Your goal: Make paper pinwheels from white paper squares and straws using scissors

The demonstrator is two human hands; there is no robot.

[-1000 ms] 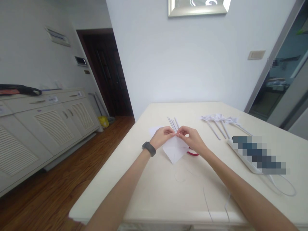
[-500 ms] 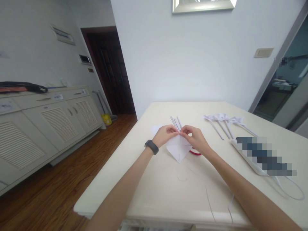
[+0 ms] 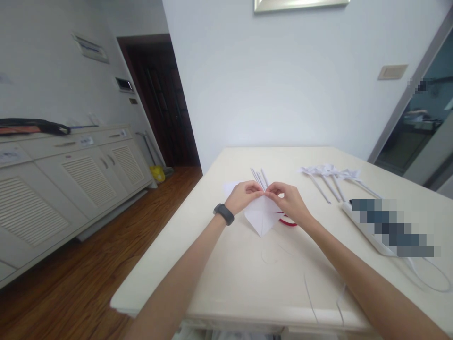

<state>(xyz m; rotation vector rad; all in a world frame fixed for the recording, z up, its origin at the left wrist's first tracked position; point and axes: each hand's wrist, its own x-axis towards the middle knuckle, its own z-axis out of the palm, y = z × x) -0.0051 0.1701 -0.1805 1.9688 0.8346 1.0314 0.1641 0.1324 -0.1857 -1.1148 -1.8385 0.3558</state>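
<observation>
A creased sheet of white paper (image 3: 261, 219) hangs pointed toward me, pinched along its top by both hands. My left hand (image 3: 244, 196), with a dark watch (image 3: 223, 214) on the wrist, closes thumb and finger on the paper. Fingertips nearly meeting it, my right hand (image 3: 287, 198) pinches the same top part. Behind the hands lie several thin white paper sticks (image 3: 260, 176). Red-handled scissors (image 3: 288, 222) lie partly hidden by the paper and my right hand. Another white paper (image 3: 230, 188) shows beyond my left hand.
At the right of the cream table (image 3: 170, 257) lie several white paper flowers on stems (image 3: 329, 171). A white object with a blurred-out top (image 3: 368, 236) and a looped cord (image 3: 437, 288) lies nearer. Thin strips (image 3: 310, 297) rest near the front edge.
The view has tilted slightly. Both hands keep their pinch on the paper, whose lower point has shifted a little to the left.
</observation>
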